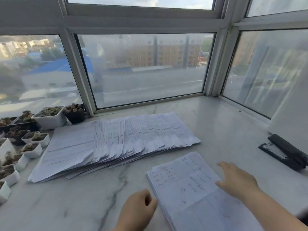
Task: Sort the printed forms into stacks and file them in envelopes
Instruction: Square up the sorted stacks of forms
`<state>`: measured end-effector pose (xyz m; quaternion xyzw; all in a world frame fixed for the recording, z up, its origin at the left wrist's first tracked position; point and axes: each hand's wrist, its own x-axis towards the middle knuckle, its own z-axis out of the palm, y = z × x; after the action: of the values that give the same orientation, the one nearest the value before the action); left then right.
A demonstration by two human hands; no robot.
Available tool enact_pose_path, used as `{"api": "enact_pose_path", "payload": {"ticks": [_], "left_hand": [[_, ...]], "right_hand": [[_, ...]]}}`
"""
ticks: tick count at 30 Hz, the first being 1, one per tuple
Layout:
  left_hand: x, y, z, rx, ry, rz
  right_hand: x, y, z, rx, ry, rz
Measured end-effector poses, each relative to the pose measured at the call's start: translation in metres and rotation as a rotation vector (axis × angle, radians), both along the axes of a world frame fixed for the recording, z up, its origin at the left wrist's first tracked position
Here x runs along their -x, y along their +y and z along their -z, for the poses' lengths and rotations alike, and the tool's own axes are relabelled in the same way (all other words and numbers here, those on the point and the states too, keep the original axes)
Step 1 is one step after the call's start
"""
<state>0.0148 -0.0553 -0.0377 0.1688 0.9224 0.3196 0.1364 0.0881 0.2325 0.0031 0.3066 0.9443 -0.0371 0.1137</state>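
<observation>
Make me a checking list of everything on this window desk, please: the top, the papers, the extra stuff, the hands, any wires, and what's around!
Surface: white marble sill with grey veins.
Job's things: fanned row of forms spread along the back; nearer stack of forms with handwriting on top. No envelopes seen.
Clutter: black stapler lying at the right; small cactus pots, white and black, crowded at the left edge.
Grippers: left hand loosely curled, holding nothing, beside the nearer stack; right hand with fingers spread flat over that stack's right edge.
Cables: nothing seen.
Surroundings: bay window on three sides, buildings and a road outside.
</observation>
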Motion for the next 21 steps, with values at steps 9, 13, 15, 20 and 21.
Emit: {"api": "enact_pose_path", "payload": {"ticks": [9,13,15,20,21], "left_hand": [[0.128,0.026,0.000,-0.084,0.460,0.031],[0.164,0.045,0.018,0.150,0.455,0.043],[0.170,0.043,0.032,0.179,0.431,-0.004],[0.163,0.034,0.051,-0.076,0.598,-0.130],[0.163,0.035,0.053,-0.069,0.628,-0.119]], "right_hand": [[0.125,0.009,0.026,0.708,0.427,0.174],[0.167,0.040,0.037,0.507,0.511,0.265],[0.181,0.060,0.038,0.411,0.478,0.332],[0.211,0.097,0.034,0.301,0.321,0.401],[0.220,0.099,0.034,0.339,0.306,0.400]]}}
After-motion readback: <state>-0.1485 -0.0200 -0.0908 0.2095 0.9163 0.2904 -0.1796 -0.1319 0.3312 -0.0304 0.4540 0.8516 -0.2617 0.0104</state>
